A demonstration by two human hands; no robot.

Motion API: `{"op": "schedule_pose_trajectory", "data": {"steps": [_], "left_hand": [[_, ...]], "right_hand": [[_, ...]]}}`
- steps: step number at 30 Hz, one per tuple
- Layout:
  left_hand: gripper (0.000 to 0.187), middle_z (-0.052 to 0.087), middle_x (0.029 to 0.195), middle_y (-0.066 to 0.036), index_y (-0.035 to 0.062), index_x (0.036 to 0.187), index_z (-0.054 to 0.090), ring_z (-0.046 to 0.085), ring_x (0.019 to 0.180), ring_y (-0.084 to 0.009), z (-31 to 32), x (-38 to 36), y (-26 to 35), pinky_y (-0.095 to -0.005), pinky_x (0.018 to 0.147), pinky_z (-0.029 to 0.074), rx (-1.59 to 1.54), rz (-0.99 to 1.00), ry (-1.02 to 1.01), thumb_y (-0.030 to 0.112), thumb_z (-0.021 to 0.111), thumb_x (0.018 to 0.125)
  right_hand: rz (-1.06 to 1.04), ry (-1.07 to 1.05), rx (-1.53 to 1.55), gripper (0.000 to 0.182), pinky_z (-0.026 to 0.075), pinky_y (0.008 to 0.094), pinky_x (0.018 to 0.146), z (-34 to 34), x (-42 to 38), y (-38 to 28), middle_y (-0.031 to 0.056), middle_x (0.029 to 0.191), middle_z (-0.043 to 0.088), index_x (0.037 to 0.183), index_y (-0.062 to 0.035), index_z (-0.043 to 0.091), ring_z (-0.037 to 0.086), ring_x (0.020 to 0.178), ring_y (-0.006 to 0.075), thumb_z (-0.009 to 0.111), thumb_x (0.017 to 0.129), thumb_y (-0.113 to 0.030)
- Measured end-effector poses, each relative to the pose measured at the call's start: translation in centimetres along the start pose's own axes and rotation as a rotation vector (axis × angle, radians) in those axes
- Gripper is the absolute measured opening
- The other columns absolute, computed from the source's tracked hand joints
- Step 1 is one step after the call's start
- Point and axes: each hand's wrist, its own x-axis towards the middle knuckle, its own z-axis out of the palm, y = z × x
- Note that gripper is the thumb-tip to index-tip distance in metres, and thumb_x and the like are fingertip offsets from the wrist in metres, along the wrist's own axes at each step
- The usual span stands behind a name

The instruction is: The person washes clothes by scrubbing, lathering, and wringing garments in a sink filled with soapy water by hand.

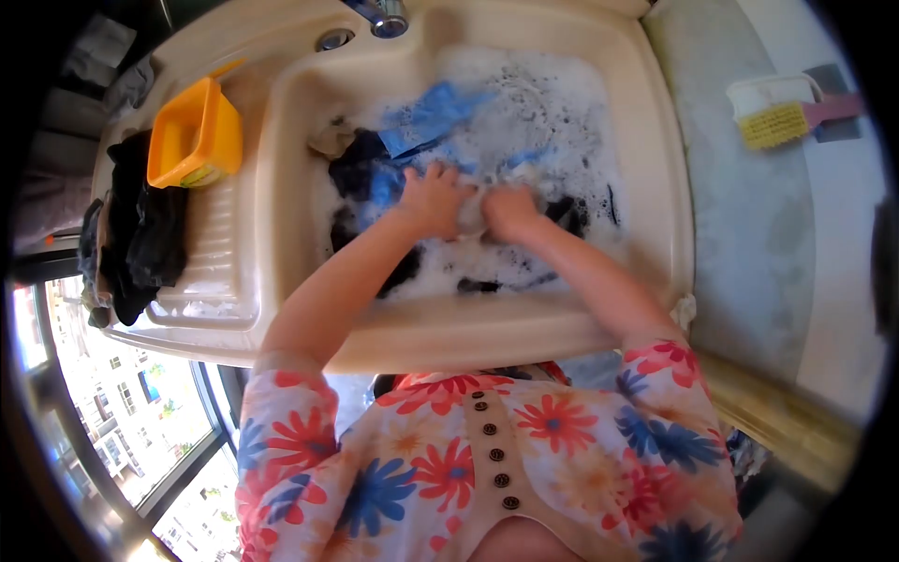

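In the sudsy water of the sink basin point(646, 187), both hands are at a small pale wet cloth point(471, 215) bunched between them. My left hand point(435, 199) has its fingers bent over the cloth's left side, with the thumb side against it. My right hand point(510, 212) is closed on the other side; its fingertips are hidden by cloth and foam. A blue cloth point(435, 114) floats just beyond the hands. Dark clothes point(356, 167) lie partly under water to the left, and a beige cloth point(331, 139) rests against the basin's left wall.
A yellow plastic container point(223, 140) stands on the ribbed drainboard point(211, 262), beside dark wet clothes point(145, 225) draped over its left edge. The faucet point(386, 21) is at the back. On the right ledge lies a scrub brush point(775, 125) with yellow bristles and pink handle.
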Motion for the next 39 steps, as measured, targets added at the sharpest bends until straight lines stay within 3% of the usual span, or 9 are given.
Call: {"op": "schedule_pose_trajectory", "data": {"steps": [9,14,16,19,23,29,32,36,39], "left_hand": [[0.068,0.045,0.124,-0.008,0.0240,0.119,0.049,0.038,0.118,-0.0262,2.5,1.1,-7.1,-0.0459,0.092,0.034,-0.105,-0.408,-0.333,0.034,0.072,0.056],[0.060,0.056,0.107,-0.011,0.0118,0.108,0.056,0.051,0.101,-0.0294,-0.5,0.3,-2.1,-0.0368,0.084,0.042,-0.301,0.019,0.440,0.031,0.073,0.054],[0.049,0.060,0.095,-0.011,0.0102,0.103,0.059,0.056,0.084,-0.0323,-0.2,2.8,0.1,-0.0335,0.075,0.046,-0.479,0.098,0.351,0.025,0.068,0.057],[0.024,0.061,0.081,-0.012,0.0016,0.083,0.060,0.057,0.067,-0.0253,-2.3,2.5,0.8,-0.0323,0.068,0.047,-1.263,-0.135,0.073,0.014,0.060,0.062],[0.042,0.058,0.087,-0.010,-0.0019,0.106,0.052,0.056,0.081,-0.0203,-4.1,2.9,-1.7,-0.0327,0.078,0.046,-2.193,-0.299,0.216,0.014,0.060,0.068],[0.048,0.060,0.094,-0.012,0.0009,0.107,0.055,0.056,0.092,-0.0231,3.3,6.1,1.3,-0.0339,0.083,0.043,-0.517,-0.202,0.495,0.023,0.066,0.066],[0.050,0.060,0.095,-0.012,0.0008,0.109,0.054,0.055,0.096,-0.0223,1.6,6.2,1.9,-0.0319,0.084,0.043,-0.732,-0.177,-0.021,0.019,0.067,0.064],[0.047,0.058,0.105,-0.011,0.0030,0.115,0.049,0.054,0.098,-0.0224,1.4,5.1,-2.9,-0.0371,0.086,0.043,-1.955,-0.300,0.157,0.018,0.063,0.072],[0.050,0.057,0.106,-0.008,0.0066,0.114,0.049,0.054,0.097,-0.0217,0.6,5.7,-0.6,-0.0357,0.087,0.042,-2.333,-0.263,0.108,0.042,0.057,0.079]], "right_hand": [[-0.128,0.432,1.141,0.021,0.044,0.0253,0.060,-10.9,-6.8,4.0,0.0041,0.080,0.063,0.097,-0.0027,0.059,0.055,0.070,0.0071,0.061,0.076,-0.006],[-0.100,0.798,1.399,0.026,0.044,0.0223,0.064,-18.1,-10.4,4.5,0.0052,0.088,0.061,0.102,0.0032,0.056,0.055,0.074,0.0082,0.059,0.078,-0.006],[-0.048,0.922,1.463,0.027,0.044,0.0235,0.066,-18.6,-9.6,6.1,0.0066,0.090,0.062,0.102,0.0042,0.056,0.056,0.076,0.0103,0.059,0.078,-0.008],[0.157,0.995,1.330,0.032,0.045,0.0269,0.068,-16.5,-7.5,9.9,0.0097,0.091,0.062,0.102,0.0052,0.056,0.058,0.079,0.0150,0.060,0.077,-0.014],[0.421,0.802,0.791,0.049,0.045,0.0316,0.074,-6.9,-4.0,18.5,0.0171,0.094,0.061,0.105,0.0037,0.055,0.059,0.085,0.0250,0.066,0.072,-0.030],[0.493,0.359,0.361,0.071,0.042,0.0410,0.085,0.5,1.0,8.6,0.0236,0.115,0.048,0.130,-0.0116,0.031,0.048,0.105,0.0356,0.063,0.072,-0.038],[0.208,0.185,0.348,0.045,0.045,0.0397,0.078,1.6,1.1,9.2,0.0194,0.093,0.059,0.110,-0.0105,0.056,0.057,0.091,0.0283,0.059,0.075,-0.039],[0.632,0.288,1.088,0.024,0.047,0.0338,0.069,-1.5,-1.3,15.5,0.0094,0.088,0.063,0.098,-0.0099,0.062,0.060,0.079,0.0208,0.055,0.080,-0.024],[0.481,0.542,1.067,0.021,0.046,0.0307,0.069,0.0,2.3,11.6,0.0104,0.084,0.064,0.095,-0.0064,0.062,0.059,0.075,0.0174,0.051,0.081,-0.017]]}}
